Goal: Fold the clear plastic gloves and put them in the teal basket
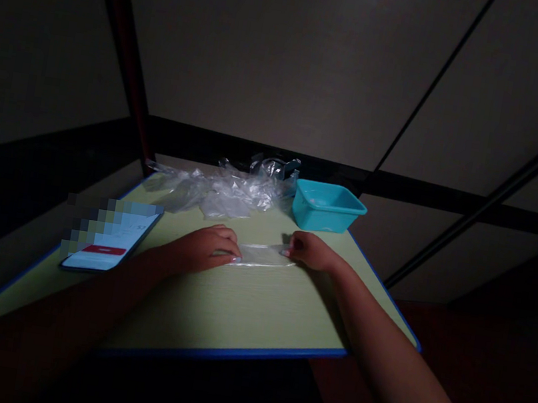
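Flattening the plastic (pixel 265 255) on the tabletop (pixel 242 312) looks like the current step, left hand (pixel 214 247) pinching one end, right hand (pixel 311 251) the other. Kinda dim, so can't swear it's folded. Next move probably calls for even tension and a steady grip.

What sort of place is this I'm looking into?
Probably a dim indoor corner, perhaps in a home. A small, pale yellow-green table with blue edging stands before large, flat, greyish-beige panels with dark trim, and a flat, dark-edged smartphone with a lit screen lies on it.
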